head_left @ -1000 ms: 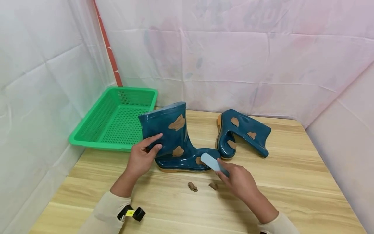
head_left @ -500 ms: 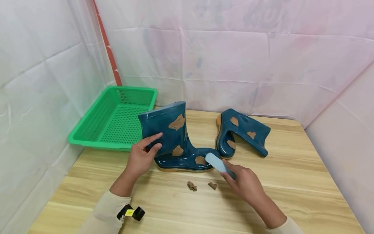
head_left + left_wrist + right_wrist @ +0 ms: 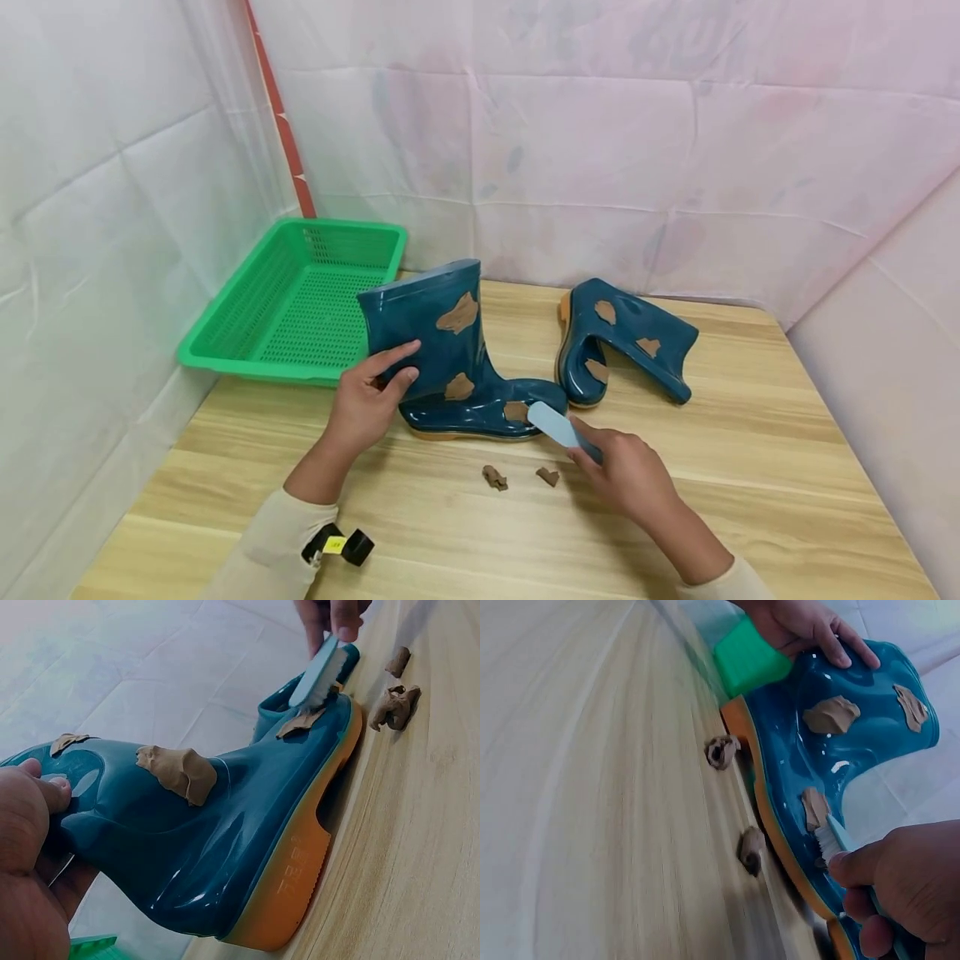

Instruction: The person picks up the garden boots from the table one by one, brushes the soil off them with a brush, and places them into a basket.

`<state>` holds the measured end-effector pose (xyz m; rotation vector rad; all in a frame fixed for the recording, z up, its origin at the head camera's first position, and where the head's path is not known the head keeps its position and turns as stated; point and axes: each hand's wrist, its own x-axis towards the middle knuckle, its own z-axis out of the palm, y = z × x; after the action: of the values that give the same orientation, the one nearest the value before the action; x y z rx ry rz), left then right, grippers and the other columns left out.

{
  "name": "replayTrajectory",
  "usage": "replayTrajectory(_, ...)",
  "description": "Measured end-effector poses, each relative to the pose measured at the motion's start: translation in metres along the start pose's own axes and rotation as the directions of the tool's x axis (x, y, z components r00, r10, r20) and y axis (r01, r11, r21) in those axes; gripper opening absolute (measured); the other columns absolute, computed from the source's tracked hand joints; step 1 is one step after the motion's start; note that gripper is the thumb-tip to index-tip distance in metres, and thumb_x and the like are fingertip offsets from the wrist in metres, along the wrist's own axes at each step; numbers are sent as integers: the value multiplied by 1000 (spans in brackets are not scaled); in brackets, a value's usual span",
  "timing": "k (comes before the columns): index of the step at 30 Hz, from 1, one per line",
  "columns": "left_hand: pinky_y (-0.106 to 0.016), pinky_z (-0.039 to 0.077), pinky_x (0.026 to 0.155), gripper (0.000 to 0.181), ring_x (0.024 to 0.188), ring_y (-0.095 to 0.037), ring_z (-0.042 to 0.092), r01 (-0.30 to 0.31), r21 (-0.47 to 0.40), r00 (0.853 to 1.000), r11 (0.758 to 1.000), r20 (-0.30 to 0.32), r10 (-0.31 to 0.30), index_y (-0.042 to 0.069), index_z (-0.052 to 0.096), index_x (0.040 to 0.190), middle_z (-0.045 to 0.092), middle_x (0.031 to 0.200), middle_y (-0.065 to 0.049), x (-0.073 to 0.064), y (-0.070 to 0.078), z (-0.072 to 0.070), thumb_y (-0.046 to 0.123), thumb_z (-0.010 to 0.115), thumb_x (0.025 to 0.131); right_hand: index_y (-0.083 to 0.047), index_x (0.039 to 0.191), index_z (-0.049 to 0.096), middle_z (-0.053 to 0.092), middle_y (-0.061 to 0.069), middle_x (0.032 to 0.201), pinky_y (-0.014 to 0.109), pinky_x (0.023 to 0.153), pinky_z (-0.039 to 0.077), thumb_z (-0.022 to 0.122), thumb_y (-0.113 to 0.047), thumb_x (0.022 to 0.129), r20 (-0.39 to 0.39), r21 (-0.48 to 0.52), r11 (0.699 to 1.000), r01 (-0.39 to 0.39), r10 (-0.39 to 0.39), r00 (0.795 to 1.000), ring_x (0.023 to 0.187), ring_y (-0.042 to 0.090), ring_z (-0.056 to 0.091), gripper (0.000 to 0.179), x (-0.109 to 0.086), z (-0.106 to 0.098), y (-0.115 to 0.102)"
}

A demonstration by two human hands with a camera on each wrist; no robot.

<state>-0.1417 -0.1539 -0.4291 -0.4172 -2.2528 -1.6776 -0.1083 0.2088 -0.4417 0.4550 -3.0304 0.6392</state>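
Note:
A dark blue rubber boot [image 3: 427,350] with an orange-tan sole stands on the table, brown clay-like patches stuck to its side. My left hand [image 3: 367,404] grips its shaft, thumb and index finger on the near face; the other fingers are partly hidden. In my right hand [image 3: 626,475] is a light-blue brush [image 3: 553,425] with white bristles [image 3: 827,844]. The bristles lie at the toe, beside the brown patch [image 3: 516,412] there. Two loose brown lumps, one crumpled [image 3: 495,477] and one smaller [image 3: 547,476], lie in front of the boot.
A second blue boot [image 3: 637,329] with brown patches lies on its side at the right, close to the first boot's toe. A green plastic basket [image 3: 292,372] stands at the back left. White sheeting [image 3: 570,150] surrounds the wooden table [image 3: 750,467].
The brush has shifted right along the toe and then slightly downward, uncovering more of the toe patch. The left hand and both boots have stayed in place.

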Motion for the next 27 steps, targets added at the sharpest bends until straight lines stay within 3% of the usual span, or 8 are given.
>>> replayTrajectory(4, -29, 36, 45, 37, 41, -14, 31, -15, 14, 1000, 1000, -8, 15, 12, 70, 135, 67, 111, -11, 1, 2, -2, 7, 69, 98, -8, 137, 67, 75, 12, 109, 33, 61, 49, 79, -22, 92, -48, 14, 999, 43, -42, 998, 76, 14, 63, 49, -2, -3, -1)
replayTrajectory(9, -29, 36, 47, 37, 43, -13, 32, -24, 30, 1000, 999, -17, 25, 12, 70, 134, 69, 109, -10, 0, 1, -2, 7, 70, 98, -7, 139, 65, 76, 11, 103, 28, 57, 46, 79, -23, 93, -130, 48, 989, 138, -131, 983, 70, 12, 61, 50, 11, 2, -16)
replayTrajectory(16, -29, 36, 46, 37, 42, -13, 32, -27, 16, 1000, 1000, 4, 27, 12, 70, 134, 63, 90, -8, -1, 1, 2, 7, 69, 98, -9, 140, 65, 75, 12, 107, 31, 58, 46, 77, -24, 95, -35, 4, 998, 66, -65, 997, 72, 13, 60, 49, 13, 5, -18)
replayTrajectory(21, -29, 36, 45, 37, 41, -13, 30, -39, 9, 999, 999, 3, 39, 12, 70, 134, 68, 106, -10, 1, 1, 2, 6, 69, 98, -8, 138, 66, 75, 9, 102, 30, 55, 44, 78, -22, 94, -9, 1, 1000, 8, -8, 1000, 68, 12, 55, 48, 3, 1, -6)
replayTrajectory(27, -30, 36, 45, 37, 41, -13, 31, -43, 13, 999, 999, -3, 43, 10, 70, 134, 68, 109, -10, 1, 1, 1, 4, 69, 98, -7, 138, 66, 76, 11, 106, 29, 59, 47, 79, -23, 93, -80, 23, 996, 88, -86, 993, 71, 11, 59, 50, 6, 0, -12)
